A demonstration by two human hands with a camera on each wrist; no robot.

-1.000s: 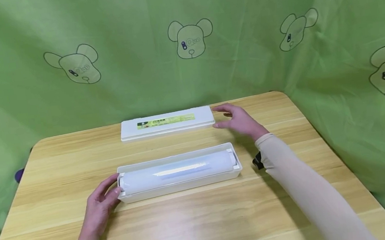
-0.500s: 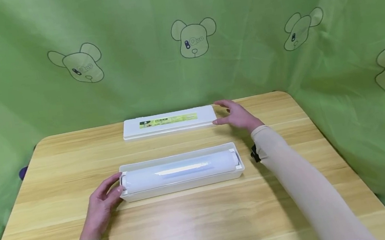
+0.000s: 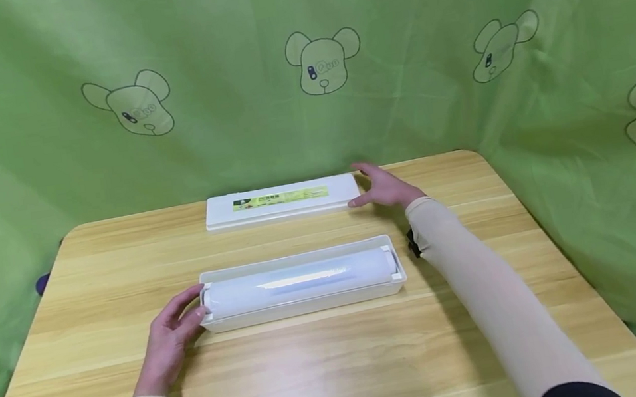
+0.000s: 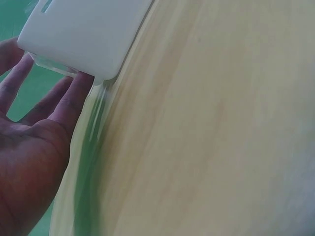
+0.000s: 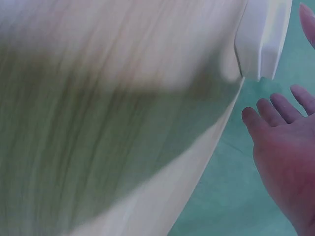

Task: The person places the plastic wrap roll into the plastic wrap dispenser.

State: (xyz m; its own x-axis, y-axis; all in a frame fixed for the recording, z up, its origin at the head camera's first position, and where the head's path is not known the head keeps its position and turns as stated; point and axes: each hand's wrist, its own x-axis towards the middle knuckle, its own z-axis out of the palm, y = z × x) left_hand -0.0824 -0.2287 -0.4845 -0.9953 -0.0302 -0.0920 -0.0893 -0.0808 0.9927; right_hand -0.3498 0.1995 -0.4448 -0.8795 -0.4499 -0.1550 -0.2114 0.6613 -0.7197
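Note:
A long white box (image 3: 308, 307) lies on the table with a roll of cling film (image 3: 299, 284) in it. My left hand (image 3: 165, 343) grips the box's left end, thumb at the near corner and fingers at the far one. In the left wrist view, the fingers (image 4: 74, 101) touch the end of the box (image 4: 91, 37). Behind the box rests a white lid (image 3: 283, 210) with a yellow-green label. My right hand (image 3: 383, 186) spreads thumb and fingers about the lid's right end. The right wrist view shows a gap between these fingers (image 5: 268, 113) and the lid (image 5: 261, 39).
The wooden table (image 3: 330, 384) has rounded far corners. A green curtain (image 3: 237, 135) printed with bear heads hangs behind it and along the sides. Something purple (image 3: 42, 284) shows beyond the left table edge.
My right hand has moved a little farther back and in around the lid's right end. The left hand stays at the box. The whole head view has shifted slightly.

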